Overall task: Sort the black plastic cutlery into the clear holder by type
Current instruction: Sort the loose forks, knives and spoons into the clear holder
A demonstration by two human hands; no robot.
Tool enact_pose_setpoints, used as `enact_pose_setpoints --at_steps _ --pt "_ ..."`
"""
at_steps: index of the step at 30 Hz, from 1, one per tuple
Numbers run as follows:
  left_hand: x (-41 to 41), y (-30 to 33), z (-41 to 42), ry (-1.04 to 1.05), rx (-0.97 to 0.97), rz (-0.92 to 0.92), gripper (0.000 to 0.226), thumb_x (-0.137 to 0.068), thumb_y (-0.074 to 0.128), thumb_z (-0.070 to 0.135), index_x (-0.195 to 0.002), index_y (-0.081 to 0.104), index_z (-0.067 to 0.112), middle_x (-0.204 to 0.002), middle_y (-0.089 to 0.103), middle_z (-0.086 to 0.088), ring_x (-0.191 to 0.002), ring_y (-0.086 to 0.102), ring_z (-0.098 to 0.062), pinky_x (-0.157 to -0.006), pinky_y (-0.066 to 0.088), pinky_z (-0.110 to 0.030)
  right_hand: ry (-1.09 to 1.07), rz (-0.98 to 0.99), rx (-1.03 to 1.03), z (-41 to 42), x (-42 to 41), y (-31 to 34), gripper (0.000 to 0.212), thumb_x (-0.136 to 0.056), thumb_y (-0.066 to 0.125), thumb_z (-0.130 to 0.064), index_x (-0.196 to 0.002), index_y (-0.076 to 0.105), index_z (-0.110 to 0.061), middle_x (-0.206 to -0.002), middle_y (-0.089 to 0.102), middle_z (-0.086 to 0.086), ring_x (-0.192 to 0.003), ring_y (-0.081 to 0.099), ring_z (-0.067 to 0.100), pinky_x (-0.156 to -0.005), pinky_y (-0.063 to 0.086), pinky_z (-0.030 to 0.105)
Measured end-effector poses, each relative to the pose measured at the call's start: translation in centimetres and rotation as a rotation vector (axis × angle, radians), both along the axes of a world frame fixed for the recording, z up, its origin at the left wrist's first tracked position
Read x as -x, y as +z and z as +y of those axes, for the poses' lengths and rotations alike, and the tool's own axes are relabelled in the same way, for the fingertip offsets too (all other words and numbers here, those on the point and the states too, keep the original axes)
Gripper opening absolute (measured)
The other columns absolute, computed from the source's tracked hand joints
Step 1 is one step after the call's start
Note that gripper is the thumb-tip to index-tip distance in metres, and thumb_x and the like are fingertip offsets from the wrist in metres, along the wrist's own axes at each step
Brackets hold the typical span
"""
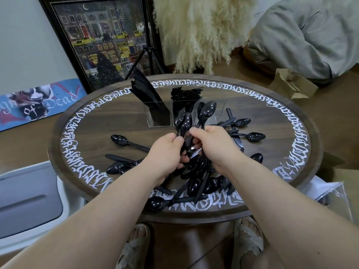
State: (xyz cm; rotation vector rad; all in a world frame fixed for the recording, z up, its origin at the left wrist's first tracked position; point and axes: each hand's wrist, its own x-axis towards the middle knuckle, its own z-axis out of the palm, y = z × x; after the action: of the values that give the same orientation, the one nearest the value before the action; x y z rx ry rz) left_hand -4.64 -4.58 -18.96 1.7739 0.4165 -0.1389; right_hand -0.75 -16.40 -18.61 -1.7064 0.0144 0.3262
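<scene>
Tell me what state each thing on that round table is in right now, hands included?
Left hand: grip closed around spoon handles.
Right hand: pinching the same bunch.
Bunch of spoons: held upright above the table, bowls up.
Clear holder: standing upright; left compartment holds knives, middle one forks, right one looks empty.
Loose spoons: lying scattered on the table, unsorted.
</scene>
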Motion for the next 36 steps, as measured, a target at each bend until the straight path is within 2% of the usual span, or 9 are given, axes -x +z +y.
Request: enact_pose_setpoints --at_steps 5,8,11,16,20,25,29,32,36 --pt "-0.5 -0.1 0.5 0.055 -0.029 -0.035 0.018 -0.094 0.044 0.021 -0.083 0.055 0.012 -0.064 0.045 0.001 -0.055 0.038 -0.015 -0.05 0.03 -0.027 -0.056 0.021 -0.061 -0.6 -0.5 0.1 0.022 -0.095 0.051 -0.017 -0.08 0.066 -0.011 -0.063 0.055 -0.001 -0.053 0.05 0.009 -0.05 0.04 0.02" --pt "-0.6 -0.1 0.9 0.051 -0.099 -0.05 0.02 -0.091 0.048 0.026 -0.075 0.051 0.015 -0.062 0.043 0.001 -0.057 0.036 -0.017 -0.056 0.03 -0.03 -0.043 0.031 -0.037 -0.9 -0.4 0.1 0.019 -0.092 0.057 -0.015 -0.087 0.068 0.0 -0.053 0.051 -0.004 -0.043 0.038 0.009 -0.045 0.033 0.021" --pt "-0.5 0.2 0.7 0.024 -0.157 -0.061 0.022 -0.093 0.045 0.023 -0.082 0.053 0.006 -0.066 0.047 -0.003 -0.06 0.04 -0.019 -0.059 0.034 -0.032 -0.011 0.078 -0.081 -0.9 -0.1 0.3 0.021 -0.09 0.062 -0.015 -0.091 0.068 0.006 -0.051 0.048 -0.003 -0.037 0.03 0.006 -0.04 0.026 0.02" --pt "-0.2 0.0 -0.3 -0.078 -0.259 -0.096 0.029 -0.1 0.037 0.027 -0.086 0.052 0.007 -0.072 0.059 -0.003 -0.065 0.047 -0.017 -0.064 0.038 -0.033 -0.027 0.091 -0.125 -0.3 0.2 0.5 0.02 -0.088 0.064 -0.013 -0.069 0.063 -0.009 -0.056 0.056 0.002 -0.034 0.033 0.004 -0.037 0.026 0.017" --pt "-0.5 0.1 -0.2 -0.047 -0.199 -0.141 0.027 -0.1 0.037 0.024 -0.077 0.044 0.011 -0.06 0.044 0.002 -0.053 0.035 -0.016 -0.054 0.03 -0.031 -0.107 0.063 -0.114 -0.3 -0.1 0.6 0.026 -0.087 0.068 -0.027 -0.066 0.059 -0.015 -0.058 0.054 -0.001 -0.039 0.033 0.007 -0.042 0.028 0.021" --pt "-0.5 0.0 0.2 -0.076 -0.158 -0.104 0.028 -0.099 0.037 0.025 -0.073 0.039 0.015 -0.058 0.042 0.006 -0.05 0.031 -0.013 -0.051 0.026 -0.028 -0.226 0.092 -0.386 -1.9 -1.3 1.6 0.012 -0.094 0.059 -0.026 -0.092 0.056 -0.015 -0.07 0.054 0.005 -0.037 0.026 0.006 -0.042 0.022 0.021" --pt "-0.5 0.0 0.5 -0.084 -0.113 -0.059 0.027 -0.099 0.038 0.025 -0.076 0.049 0.015 -0.058 0.042 0.005 -0.05 0.032 -0.012 -0.051 0.027 -0.026 -0.19 0.06 -0.503 -2.4 -1.5 1.8 0.01 -0.094 0.059 -0.017 -0.09 0.057 -0.009 -0.058 0.05 0.001 -0.037 0.021 0.006 -0.039 0.019 0.019" --pt "-0.5 0.0 0.6 -0.101 -0.131 -0.075 0.029 -0.098 0.039 0.027 -0.074 0.05 0.016 -0.053 0.043 0.009 -0.049 0.034 -0.011 -0.054 0.029 -0.028 -0.169 0.021 -0.416 -2.4 -1.3 1.6 0.012 -0.091 0.063 -0.019 -0.084 0.06 -0.009 -0.065 0.052 0.005 -0.037 0.022 0.006 -0.04 0.021 0.019" --pt "0.0 -0.1 0.2 -0.197 -0.199 -0.135 0.033 -0.099 0.038 0.035 -0.077 0.054 0.017 -0.047 0.042 0.013 -0.052 0.038 -0.009 -0.058 0.032 -0.03 -0.164 -0.079 -0.2 -1.7 -0.8 1.0 0.02 -0.085 0.071 -0.028 -0.071 0.064 -0.015 -0.064 0.061 0.0 -0.035 0.038 0.001 -0.043 0.03 0.015"
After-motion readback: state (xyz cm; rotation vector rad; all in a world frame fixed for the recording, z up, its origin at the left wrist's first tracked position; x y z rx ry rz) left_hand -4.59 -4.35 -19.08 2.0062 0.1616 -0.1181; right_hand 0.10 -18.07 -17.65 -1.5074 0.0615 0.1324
